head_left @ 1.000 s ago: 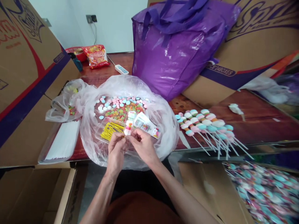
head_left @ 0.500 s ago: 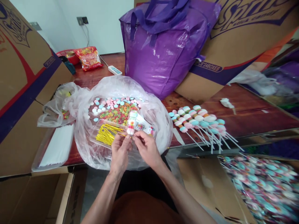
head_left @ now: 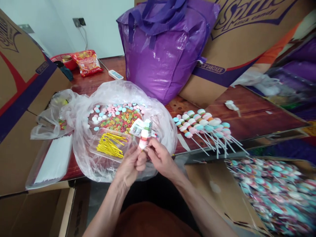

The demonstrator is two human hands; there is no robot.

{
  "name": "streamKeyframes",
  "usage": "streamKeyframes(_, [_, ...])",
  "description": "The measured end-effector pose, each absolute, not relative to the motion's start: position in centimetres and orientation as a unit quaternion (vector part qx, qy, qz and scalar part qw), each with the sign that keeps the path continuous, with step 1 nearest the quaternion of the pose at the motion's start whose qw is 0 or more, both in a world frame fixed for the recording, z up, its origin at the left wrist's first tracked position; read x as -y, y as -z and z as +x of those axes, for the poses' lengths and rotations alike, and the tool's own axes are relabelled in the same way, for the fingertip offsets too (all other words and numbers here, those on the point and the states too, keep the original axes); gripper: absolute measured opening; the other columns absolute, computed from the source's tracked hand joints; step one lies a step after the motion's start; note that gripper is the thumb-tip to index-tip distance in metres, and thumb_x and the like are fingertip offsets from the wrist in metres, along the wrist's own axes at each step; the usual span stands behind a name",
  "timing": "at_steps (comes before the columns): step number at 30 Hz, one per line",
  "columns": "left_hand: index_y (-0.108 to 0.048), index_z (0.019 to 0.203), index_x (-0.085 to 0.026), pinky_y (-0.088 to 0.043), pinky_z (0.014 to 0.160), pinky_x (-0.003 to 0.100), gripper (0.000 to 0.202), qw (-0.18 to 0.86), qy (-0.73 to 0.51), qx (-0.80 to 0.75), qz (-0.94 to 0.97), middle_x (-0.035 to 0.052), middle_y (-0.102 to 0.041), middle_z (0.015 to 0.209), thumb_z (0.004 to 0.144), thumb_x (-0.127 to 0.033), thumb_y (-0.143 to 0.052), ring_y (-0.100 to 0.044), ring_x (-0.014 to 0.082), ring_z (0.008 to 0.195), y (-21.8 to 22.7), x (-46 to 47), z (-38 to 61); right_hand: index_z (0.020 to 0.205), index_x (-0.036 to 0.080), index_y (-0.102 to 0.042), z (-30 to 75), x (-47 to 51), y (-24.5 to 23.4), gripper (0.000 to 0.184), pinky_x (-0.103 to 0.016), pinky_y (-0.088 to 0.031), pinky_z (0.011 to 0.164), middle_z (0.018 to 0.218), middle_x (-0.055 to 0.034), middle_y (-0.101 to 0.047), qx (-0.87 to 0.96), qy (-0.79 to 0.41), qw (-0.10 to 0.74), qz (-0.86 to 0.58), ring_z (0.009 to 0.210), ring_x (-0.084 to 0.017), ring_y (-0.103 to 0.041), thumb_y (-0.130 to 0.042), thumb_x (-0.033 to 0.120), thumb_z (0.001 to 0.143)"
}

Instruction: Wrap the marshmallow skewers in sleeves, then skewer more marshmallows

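Observation:
My left hand [head_left: 130,164] and my right hand [head_left: 160,158] meet at the near rim of a clear plastic bag [head_left: 163,118] full of loose coloured candies [head_left: 116,116]. Both pinch the bottom of a wrapped candy skewer [head_left: 144,134] that stands upright, its printed wrapper flaring at the top. A clear tray of yellow twist ties [head_left: 110,145] lies in the bag just left of my left hand. Several bare candy skewers [head_left: 204,126] lie in a row on the brown table [head_left: 259,115] to the right.
A purple carrier bag [head_left: 163,49] stands behind the candy bag. Large cardboard boxes [head_left: 19,82] flank the table on both sides. A tray of white sticks [head_left: 53,159] lies at left. An open box of wrapped skewers [head_left: 269,194] sits at lower right.
The view has shifted so everything sits further left. The skewer in my hands has moved slightly right and the wrapper top now folds over it; both hands have closed in together at its base.

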State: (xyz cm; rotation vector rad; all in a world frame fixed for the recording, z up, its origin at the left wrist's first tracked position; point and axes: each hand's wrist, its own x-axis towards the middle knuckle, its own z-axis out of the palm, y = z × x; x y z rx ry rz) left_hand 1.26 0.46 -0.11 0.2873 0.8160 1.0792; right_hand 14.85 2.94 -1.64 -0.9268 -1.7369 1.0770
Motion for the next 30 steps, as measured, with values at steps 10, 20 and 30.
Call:
streamKeyframes(10, [-0.072, 0.092, -0.017, -0.036, 0.053, 0.02, 0.028, 0.534, -0.561, -0.504, 0.382, -0.0019, -0.053, 0.066, 0.084, -0.043, -0.072, -0.04, 0.008, 0.058, 1.2, 0.5, 3.7, 0.085, 0.021, -0.049, 15.7, -1.6, 0.7, 0.011, -0.025, -0.044, 0.06, 0.076, 0.0007, -0.057, 0.658, -0.408, 0.403, -0.489, 0.067, -0.014, -0.054, -0.045, 0.023, 0.096])
streamKeyframes(20, [-0.063, 0.079, -0.012, -0.023, 0.041, 0.011, 0.043, 0.757, -0.511, -0.398, 0.09, -0.0031, -0.053, 0.066, 0.055, -0.027, -0.094, -0.038, 0.0019, 0.05, 0.4, -1.3, 3.3, 0.108, 0.024, -0.074, 17.6, -2.1, 1.4, 0.03, -0.031, -0.055, 0.081, 0.105, -0.0087, -0.074, 0.799, -0.086, 0.454, -0.385, 0.091, -0.019, -0.068, -0.047, 0.015, 0.099])
streamKeyframes(30, [-0.068, 0.083, -0.017, -0.049, 0.06, 0.017, 0.036, 0.749, -0.534, -0.385, 0.08, -0.0024, -0.065, 0.079, 0.059, -0.024, -0.093, -0.061, 0.0085, 0.069, -0.1, -0.8, 4.4, 0.092, 0.018, -0.061, 15.9, -1.6, 0.9, 0.023, -0.036, -0.051, 0.075, 0.084, -0.0102, -0.065, 0.75, -0.053, 0.493, -0.438, 0.082, -0.021, -0.06, -0.038, 0.017, 0.096])
